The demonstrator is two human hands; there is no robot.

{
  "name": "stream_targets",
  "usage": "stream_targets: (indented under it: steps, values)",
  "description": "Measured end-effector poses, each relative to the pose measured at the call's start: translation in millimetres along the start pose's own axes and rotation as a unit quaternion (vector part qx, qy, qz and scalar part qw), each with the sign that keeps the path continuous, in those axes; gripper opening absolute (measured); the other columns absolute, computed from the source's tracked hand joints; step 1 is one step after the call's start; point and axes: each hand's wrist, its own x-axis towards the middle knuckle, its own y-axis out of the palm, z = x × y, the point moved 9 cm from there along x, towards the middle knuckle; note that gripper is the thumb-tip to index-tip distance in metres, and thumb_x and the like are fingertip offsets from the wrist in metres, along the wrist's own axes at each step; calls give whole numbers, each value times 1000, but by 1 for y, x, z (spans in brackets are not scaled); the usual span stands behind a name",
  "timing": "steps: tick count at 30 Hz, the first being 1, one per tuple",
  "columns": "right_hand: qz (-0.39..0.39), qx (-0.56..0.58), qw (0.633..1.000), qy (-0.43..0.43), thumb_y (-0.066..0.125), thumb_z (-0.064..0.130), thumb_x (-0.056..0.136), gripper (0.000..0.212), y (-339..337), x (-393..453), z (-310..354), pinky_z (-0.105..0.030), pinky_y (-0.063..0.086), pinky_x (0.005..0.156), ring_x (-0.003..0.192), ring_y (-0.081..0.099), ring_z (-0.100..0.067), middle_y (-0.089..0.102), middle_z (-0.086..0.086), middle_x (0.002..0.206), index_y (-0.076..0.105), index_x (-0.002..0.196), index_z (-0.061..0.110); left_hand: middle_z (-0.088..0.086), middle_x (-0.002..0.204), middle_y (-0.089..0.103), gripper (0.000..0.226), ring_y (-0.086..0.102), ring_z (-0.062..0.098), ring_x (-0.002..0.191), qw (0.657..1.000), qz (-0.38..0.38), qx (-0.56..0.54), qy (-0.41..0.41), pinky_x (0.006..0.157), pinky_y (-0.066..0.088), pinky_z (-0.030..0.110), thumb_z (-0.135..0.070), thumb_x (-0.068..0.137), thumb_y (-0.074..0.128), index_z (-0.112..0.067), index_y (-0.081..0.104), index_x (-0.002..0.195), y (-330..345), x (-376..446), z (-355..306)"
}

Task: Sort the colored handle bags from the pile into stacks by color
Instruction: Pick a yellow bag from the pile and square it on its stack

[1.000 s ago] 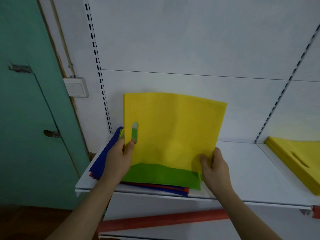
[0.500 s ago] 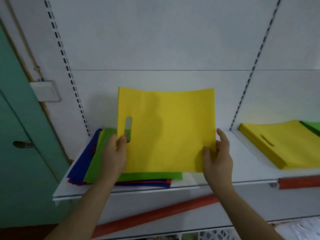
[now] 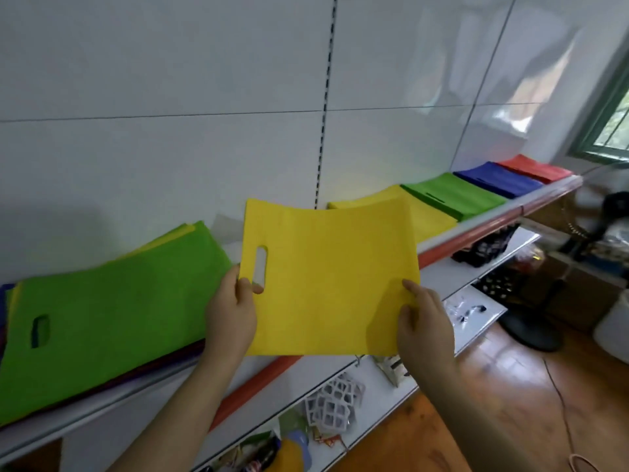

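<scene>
I hold a yellow handle bag (image 3: 330, 277) up in front of the shelf. My left hand (image 3: 231, 315) pinches its left edge by the handle slot, and my right hand (image 3: 423, 321) grips its lower right corner. The mixed pile (image 3: 102, 318), with a green bag on top, lies on the shelf to the left. Right of the held bag, along the shelf, lie a yellow stack (image 3: 429, 216), a green stack (image 3: 452, 197), a blue stack (image 3: 497, 180) and a red stack (image 3: 534, 168).
The white shelf (image 3: 452, 238) has a red front strip and a white back panel. A lower shelf (image 3: 476, 311) holds small packaged goods. A fan base (image 3: 531, 330) and boxes stand on the wooden floor at right. A window (image 3: 612, 127) is at far right.
The yellow bag, held in both hands, has travelled right, away from the pile, toward the yellow stack. My view has swung right, bringing the green, blue and red stacks into sight.
</scene>
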Motion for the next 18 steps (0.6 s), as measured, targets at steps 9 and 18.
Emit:
stream_targets:
  steps: [9,18]
  values:
    - [-35,-4,997,75,48,3,100,56,-79,22,-95,-35,47,64,83,56,-7,45,9,131,48,153,21,-11,102,73,29,54,8,56,997,64,5,43,55,38,32,-18,109,44,-28,56,134,127,-11,-70]
    - [-45,-15,996,73,53,6,101,39,-136,116,-192,-14,35,54,77,57,-1,51,8,132,59,136,23,-6,109,73,16,60,28,68,999,39,-9,18,60,39,32,-18,109,47,-29,57,114,248,-10,-103]
